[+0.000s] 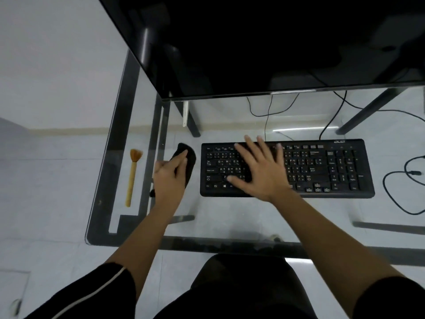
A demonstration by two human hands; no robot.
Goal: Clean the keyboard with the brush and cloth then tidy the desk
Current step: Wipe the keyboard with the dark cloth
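Observation:
A black keyboard (322,169) lies on the glass desk (230,217), below the monitor. My right hand (257,166) rests flat on its left half with the fingers spread, holding nothing. Just left of the keyboard lies a black cloth (189,157), and my left hand (169,173) lies on it with the fingers closing on the fabric. A brush (132,176) with a wooden handle and orange bristles lies near the desk's left edge, bristles pointing away from me, a little left of my left hand.
A large dark monitor (264,42) overhangs the back of the desk. Black cables (400,194) loop to the right of the keyboard and behind it. The desk's black frame (119,125) shows through the glass. A dark chair seat (248,279) is under me.

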